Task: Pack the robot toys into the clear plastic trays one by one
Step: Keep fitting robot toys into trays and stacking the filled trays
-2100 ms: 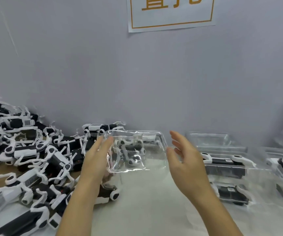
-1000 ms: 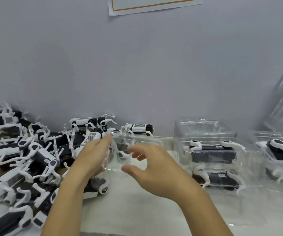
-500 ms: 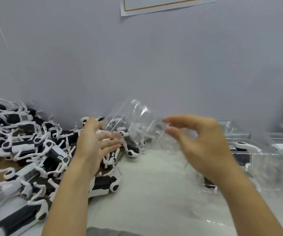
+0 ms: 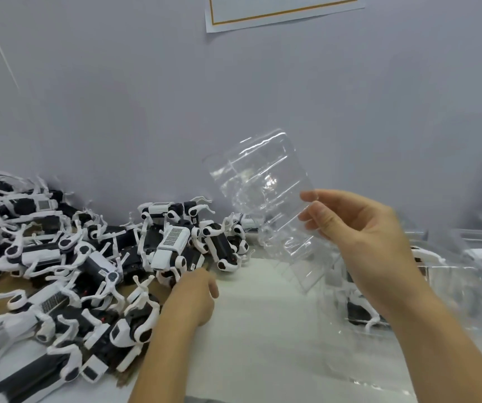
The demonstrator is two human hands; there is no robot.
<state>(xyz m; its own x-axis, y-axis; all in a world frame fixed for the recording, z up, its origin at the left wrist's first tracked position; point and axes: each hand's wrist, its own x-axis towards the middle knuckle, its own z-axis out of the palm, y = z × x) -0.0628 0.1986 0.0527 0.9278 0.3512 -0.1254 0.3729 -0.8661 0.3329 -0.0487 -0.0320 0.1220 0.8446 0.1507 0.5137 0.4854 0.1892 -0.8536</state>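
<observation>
Reaching low over the white table [image 4: 263, 330], the left hand [image 4: 194, 298] has its fingers loosely curled at the edge of the heap of glossy black-and-white robot toys [image 4: 59, 271], gripping none that I can see. Farther up, the right hand [image 4: 359, 237] pinches a clear, ridged plastic tray [image 4: 263, 193] by its edge, held upright against the grey wall [image 4: 147, 112].

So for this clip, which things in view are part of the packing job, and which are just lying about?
Part of the job:
- clear tray, empty, pinched by the right hand
- heap of loose robot toys
- left hand at the heap's edge, fingers hidden
- packed trays, a toy in each

Just there:
- paper sign on the wall
- white mat
</observation>
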